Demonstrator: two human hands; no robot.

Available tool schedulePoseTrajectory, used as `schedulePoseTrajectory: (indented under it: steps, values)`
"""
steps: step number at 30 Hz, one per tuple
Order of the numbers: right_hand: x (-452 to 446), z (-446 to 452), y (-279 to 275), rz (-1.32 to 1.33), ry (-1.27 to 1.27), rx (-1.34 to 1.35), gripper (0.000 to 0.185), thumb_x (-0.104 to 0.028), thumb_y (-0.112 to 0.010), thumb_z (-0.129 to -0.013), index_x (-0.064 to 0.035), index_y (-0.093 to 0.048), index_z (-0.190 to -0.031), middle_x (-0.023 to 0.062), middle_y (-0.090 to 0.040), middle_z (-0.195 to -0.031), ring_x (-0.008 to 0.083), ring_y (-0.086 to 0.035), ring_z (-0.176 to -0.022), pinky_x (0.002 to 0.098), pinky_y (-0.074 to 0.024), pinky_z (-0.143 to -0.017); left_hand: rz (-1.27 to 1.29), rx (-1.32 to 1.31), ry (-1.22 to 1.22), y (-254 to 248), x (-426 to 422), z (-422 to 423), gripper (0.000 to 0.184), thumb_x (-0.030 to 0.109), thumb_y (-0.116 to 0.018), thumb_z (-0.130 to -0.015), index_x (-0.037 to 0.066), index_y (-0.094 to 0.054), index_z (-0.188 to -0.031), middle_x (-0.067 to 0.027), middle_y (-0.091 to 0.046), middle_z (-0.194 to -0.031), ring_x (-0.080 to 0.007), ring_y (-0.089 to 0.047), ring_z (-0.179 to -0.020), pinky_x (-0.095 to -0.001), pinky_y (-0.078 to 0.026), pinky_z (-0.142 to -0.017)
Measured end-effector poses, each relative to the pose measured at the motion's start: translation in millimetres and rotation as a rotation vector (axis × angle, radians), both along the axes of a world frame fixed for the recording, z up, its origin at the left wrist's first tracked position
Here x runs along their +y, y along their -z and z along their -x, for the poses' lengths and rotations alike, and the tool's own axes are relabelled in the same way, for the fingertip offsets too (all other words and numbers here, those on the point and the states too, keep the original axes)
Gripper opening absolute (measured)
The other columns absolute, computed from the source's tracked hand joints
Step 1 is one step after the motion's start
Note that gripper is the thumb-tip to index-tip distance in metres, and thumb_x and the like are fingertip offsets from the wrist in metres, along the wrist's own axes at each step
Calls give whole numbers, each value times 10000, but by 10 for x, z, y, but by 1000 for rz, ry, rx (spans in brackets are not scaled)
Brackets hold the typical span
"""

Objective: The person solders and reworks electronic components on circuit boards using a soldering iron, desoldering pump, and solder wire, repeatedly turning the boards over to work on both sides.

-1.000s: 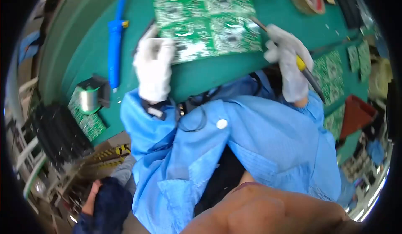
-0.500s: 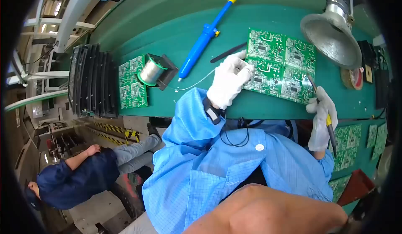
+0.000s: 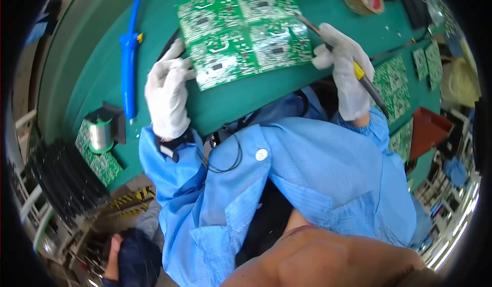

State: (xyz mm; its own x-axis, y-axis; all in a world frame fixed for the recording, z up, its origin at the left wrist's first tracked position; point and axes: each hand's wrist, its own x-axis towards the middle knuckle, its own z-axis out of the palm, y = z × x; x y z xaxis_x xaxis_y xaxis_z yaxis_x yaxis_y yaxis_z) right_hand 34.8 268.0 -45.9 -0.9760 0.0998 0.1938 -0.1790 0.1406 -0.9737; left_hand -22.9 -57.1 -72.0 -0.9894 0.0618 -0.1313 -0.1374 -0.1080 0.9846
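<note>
A green circuit board panel point(image 3: 246, 33) with several sections lies on the green bench mat. My left hand point(image 3: 169, 94), in a white glove, is at the panel's left edge with its fingers curled. Solder wire ran from the spool into this hand a moment ago; the strand is too faint to trace now. In my gloved right hand point(image 3: 348, 69), closed around it, is a soldering iron point(image 3: 365, 82) with a yellow band. Its tip points at the panel's upper right part; contact cannot be made out. A green-flanged solder spool point(image 3: 101, 135) stands at the left.
A blue solder sucker point(image 3: 128, 76) lies left of the panel. Black racks point(image 3: 64, 176) stand at the lower left. Tape point(image 3: 363, 0) is at the back right. More boards point(image 3: 392, 87) and a red-brown bin point(image 3: 429, 132) are at the right. Another person point(image 3: 136, 256) is at the lower left.
The camera view has turned and shifted, so the panel sits further left and higher. The right hand is raised beside the panel, with the iron still held. The left hand stays at the left edge.
</note>
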Motion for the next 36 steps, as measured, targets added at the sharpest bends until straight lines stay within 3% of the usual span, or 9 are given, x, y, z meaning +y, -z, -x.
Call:
schedulePoseTrajectory:
  steps: [3, 8, 10, 14, 17, 18, 20, 26, 36]
  values:
    - [30, -29, -55, -46, 63, -30, 538, -373, -533, -1089, 88, -602, -1358, 71, -697, -931, 155, -646, -920, 319, -503, -915, 143, 36, 38, -20, -6, 3, 536, 402, -741, -935, -97, -635, -1102, -334, -482, -1505, -232, -661, -1044, -343, -532, -935]
    - [135, -83, 38, -64, 146, -4, 557, -424, -510, -1096, 62, -621, -1345, 70, -690, -896, 137, -640, -866, 287, -508, -842, 216, 29, 15, 33, -5, 21, 525, 416, -731, -943, -92, -646, -1044, -272, -620, -1353, -220, -617, -1139, -339, -431, -1016]
    - [165, -104, 42, -64, 171, -22, 563, -436, -505, -1096, 54, -624, -1345, 72, -689, -888, 136, -641, -861, 281, -505, -823, 259, 17, 32, -5, 25, 14, 399, 326, -653, -1001, -64, -649, -1085, -190, -548, -1514, -60, -533, -858, -216, -438, -787]
    - [217, -112, 28, -83, 240, -91, 588, -474, -505, -1088, 39, -627, -1349, 80, -691, -893, 132, -641, -842, 264, -495, -794, 251, 84, 40, 82, 0, 17, 443, 286, -653, -997, -100, -636, -1216, -53, -679, -1170, -34, -475, -796, -193, -396, -730]
    - [265, -115, 41, -55, 235, -98, 598, -483, -511, -1083, 39, -627, -1350, 85, -693, -894, 132, -639, -837, 267, -498, -808, 330, 102, 60, 21, 23, 10, 532, 270, -650, -1000, -117, -582, -1358, 45, -589, -959, -14, -456, -783, -162, -356, -706]
    - [277, -114, 58, -51, 237, -100, 598, -483, -511, -1083, 39, -627, -1350, 85, -693, -894, 132, -639, -837, 267, -498, -808, 334, 101, 63, 16, 31, 5, 532, 270, -650, -1000, -117, -582, -1358, 45, -589, -959, -14, -456, -783, -162, -356, -706]
    - [300, -112, 93, -13, 228, -72, 593, -478, -509, -1086, 40, -628, -1348, 84, -694, -894, 131, -637, -835, 273, -504, -819, 372, 22, -17, 18, 51, -4, 474, 380, -700, -956, -78, -653, -1069, -177, -671, -1252, -101, -543, -853, -271, -435, -846]
    - [373, -88, 107, -69, 280, -20, 577, -453, -499, -1096, 51, -624, -1348, 84, -689, -897, 124, -629, -826, 282, -515, -825, 405, 30, -34, 5, 110, 0, 503, 397, -698, -959, -83, -652, -1104, -88, -670, -1079, -78, -511, -823, -251, -421, -807]
    - [375, -92, 67, -6, 322, -73, 438, -346, -507, -1094, -14, -656, -1337, 37, -696, -816, 119, -661, -869, 285, -524, -899, 378, 36, -16, 48, 101, -14, 525, 419, -715, -947, -78, -654, -1103, -86, -655, -1086, -79, -488, -818, -252, -403, -777]
